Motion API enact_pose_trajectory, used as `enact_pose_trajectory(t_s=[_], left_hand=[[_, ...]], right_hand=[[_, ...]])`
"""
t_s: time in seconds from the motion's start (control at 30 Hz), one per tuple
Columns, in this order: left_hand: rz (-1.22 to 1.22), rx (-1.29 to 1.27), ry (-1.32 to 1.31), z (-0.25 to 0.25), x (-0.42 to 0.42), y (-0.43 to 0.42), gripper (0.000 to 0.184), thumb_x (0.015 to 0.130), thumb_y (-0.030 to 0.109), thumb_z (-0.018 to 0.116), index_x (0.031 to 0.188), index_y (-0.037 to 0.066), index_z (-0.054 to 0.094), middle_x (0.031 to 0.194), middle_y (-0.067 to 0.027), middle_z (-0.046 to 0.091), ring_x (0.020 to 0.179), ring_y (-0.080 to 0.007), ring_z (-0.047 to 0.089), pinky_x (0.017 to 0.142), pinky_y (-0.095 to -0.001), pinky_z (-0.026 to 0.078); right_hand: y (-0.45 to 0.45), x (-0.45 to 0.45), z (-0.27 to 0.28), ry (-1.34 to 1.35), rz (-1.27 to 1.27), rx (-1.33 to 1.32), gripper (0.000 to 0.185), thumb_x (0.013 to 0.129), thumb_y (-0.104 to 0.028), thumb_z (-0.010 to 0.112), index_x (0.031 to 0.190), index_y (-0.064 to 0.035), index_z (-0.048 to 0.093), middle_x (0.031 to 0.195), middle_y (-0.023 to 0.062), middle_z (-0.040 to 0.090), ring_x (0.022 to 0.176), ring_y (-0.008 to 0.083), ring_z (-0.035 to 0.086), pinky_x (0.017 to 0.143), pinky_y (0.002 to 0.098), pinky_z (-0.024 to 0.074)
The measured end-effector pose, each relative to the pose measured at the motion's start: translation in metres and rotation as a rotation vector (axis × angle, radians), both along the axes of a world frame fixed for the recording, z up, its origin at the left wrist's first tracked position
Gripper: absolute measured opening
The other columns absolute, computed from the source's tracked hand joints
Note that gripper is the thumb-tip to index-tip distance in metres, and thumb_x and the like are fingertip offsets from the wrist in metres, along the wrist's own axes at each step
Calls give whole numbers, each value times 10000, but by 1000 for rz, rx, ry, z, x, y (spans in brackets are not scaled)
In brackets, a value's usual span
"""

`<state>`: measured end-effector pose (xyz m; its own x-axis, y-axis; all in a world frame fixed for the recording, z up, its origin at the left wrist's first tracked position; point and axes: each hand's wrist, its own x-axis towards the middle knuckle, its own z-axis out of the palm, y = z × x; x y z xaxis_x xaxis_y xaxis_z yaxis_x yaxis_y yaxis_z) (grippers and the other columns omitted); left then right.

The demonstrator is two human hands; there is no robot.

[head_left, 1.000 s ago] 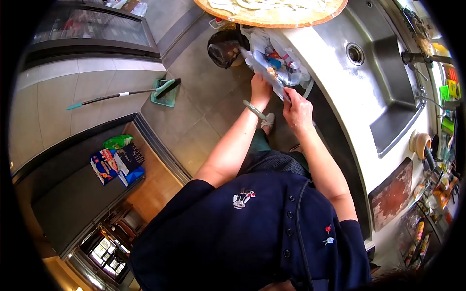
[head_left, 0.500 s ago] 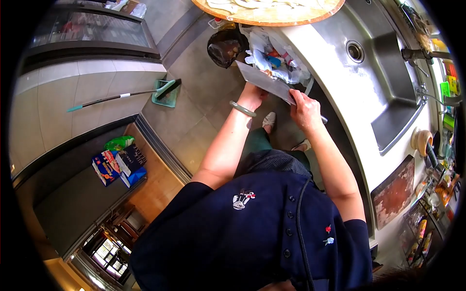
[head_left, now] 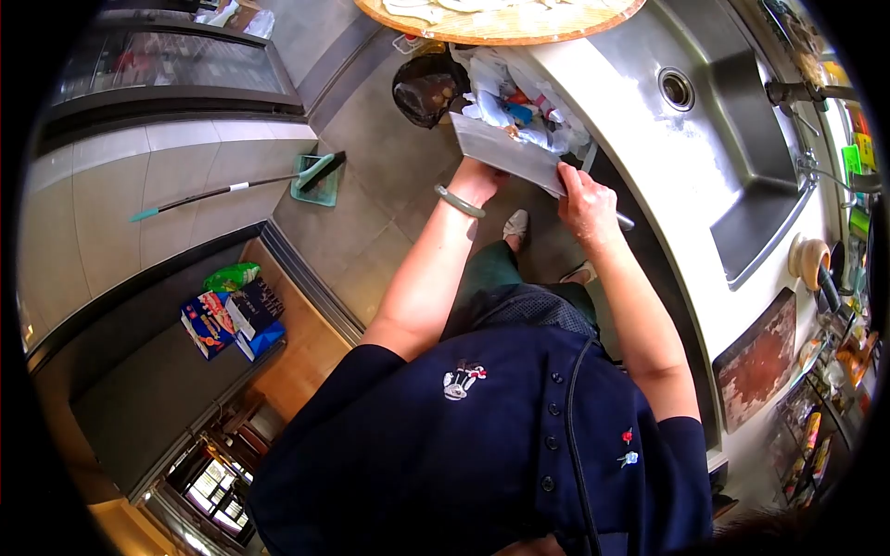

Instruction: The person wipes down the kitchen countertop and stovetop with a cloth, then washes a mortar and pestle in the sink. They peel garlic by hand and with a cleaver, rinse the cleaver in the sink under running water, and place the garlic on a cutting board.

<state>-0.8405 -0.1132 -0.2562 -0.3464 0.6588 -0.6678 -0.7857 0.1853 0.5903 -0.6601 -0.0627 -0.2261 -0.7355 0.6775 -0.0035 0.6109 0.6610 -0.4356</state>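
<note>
A wide steel cleaver (head_left: 508,154) is held out in front of my body, its broad blade tilted over the floor near the bags. My right hand (head_left: 586,199) is closed round it at the right end, and the rounded tip of the handle pokes out past the palm. My left hand (head_left: 480,180), below a jade-coloured bangle (head_left: 460,201), is at the near side of the blade. Its fingers are hidden behind the metal, so I cannot tell their grip. Beyond the blade sit white plastic bags (head_left: 528,104) with mixed rubbish.
A round wooden board (head_left: 519,35) with pale dough strips is at the top. To the right run a white counter (head_left: 640,148) and steel sink (head_left: 742,185). A black bin bag (head_left: 428,93) stands on the floor; a broom and dustpan (head_left: 317,181) rest by the left wall.
The view has shifted slightly. Both hands and the cleaver keep nearly the same pose, with the blade turned a little.
</note>
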Motion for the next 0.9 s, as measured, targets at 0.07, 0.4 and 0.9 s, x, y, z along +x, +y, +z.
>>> enact_pose_trajectory(t_s=[0.07, 0.4, 0.9], left_hand=[[-206, 6, 62, 4, -22, -2, 175, 873, 334, 512, 900, 174, 579, 611, 62, 488, 418, -49, 364, 361, -202, 191], [-74, -109, 10, -8, 3, 14, 189, 892, 349, 472, 793, 189, 496, 560, 54, 422, 365, -56, 302, 333, -220, 155], [-347, 54, -61, 7, -15, 16, 261, 934, 251, 320, 831, 87, 497, 530, 28, 333, 401, -76, 266, 376, -229, 213]], right_hand=[[4, 10, -5, 7, -27, -10, 373, 719, -25, 551, 1085, -96, 526, 835, 128, 615, 704, 320, 631, 596, 427, 515], [-5, -10, -10, 6, -104, -34, 191, 778, -54, 529, 967, -71, 512, 761, 154, 602, 640, 357, 619, 544, 469, 494], [-5, -9, 14, 215, -382, -255, 152, 850, -146, 585, 789, -13, 546, 621, 232, 541, 630, 412, 559, 522, 424, 430]])
